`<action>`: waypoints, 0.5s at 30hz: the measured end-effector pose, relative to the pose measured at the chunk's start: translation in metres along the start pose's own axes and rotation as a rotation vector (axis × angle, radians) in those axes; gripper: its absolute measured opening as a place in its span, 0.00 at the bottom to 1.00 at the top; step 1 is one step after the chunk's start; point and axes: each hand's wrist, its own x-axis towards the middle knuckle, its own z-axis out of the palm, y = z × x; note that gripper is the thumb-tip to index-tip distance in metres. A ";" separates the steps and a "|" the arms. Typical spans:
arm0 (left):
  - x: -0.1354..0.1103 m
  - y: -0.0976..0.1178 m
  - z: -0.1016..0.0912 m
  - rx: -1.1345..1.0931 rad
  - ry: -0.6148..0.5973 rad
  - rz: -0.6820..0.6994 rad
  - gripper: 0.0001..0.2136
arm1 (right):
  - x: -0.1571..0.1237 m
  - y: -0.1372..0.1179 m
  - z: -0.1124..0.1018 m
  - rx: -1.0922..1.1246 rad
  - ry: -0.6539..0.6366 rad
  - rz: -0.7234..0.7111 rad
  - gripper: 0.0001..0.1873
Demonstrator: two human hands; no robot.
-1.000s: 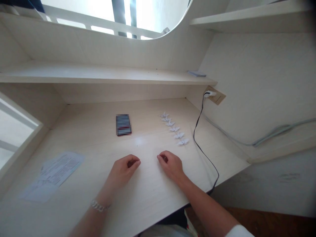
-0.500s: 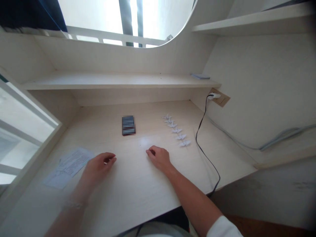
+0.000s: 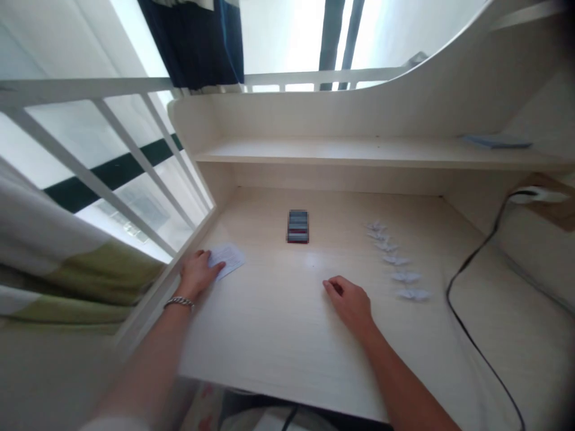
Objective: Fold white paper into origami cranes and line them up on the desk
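On the left of the desk, my left hand (image 3: 200, 275) lies over a sheet of printed paper (image 3: 230, 258), thumb spread away from the fingers. Part of the sheet is hidden beneath that hand. Near the middle, my right hand (image 3: 349, 298) rests on the desk with its fingers curled and the thumb against the index finger; nothing shows in it. To its right runs a slanting row of several small white folded-paper figures, among them the nearest figure (image 3: 413, 294).
A small dark pixelated object (image 3: 298, 226) lies mid-desk. A black cable (image 3: 450, 293) drops from the wall socket (image 3: 550, 200) along the right side. Above the desk, a shelf (image 3: 341, 149) holds a flat item (image 3: 496, 141). White railings (image 3: 128, 152) border the left edge.
The view has swung left. My left hand has moved left and forward onto the printed paper, its thumb and fingers parting. My right hand stays resting on the desk, still curled.
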 end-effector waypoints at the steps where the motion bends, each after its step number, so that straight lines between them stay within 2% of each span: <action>1: 0.000 0.001 -0.001 -0.053 0.001 -0.027 0.27 | 0.000 0.001 0.001 0.006 -0.003 -0.009 0.14; 2: -0.001 0.002 -0.003 -0.115 0.005 -0.048 0.27 | 0.000 0.002 0.001 0.014 -0.011 -0.022 0.15; 9: 0.007 0.001 -0.007 -0.166 0.001 -0.175 0.25 | -0.002 0.006 0.000 0.027 -0.083 -0.046 0.16; 15: 0.013 -0.001 -0.004 -0.244 0.022 -0.198 0.24 | -0.004 0.002 -0.003 0.016 -0.115 -0.029 0.18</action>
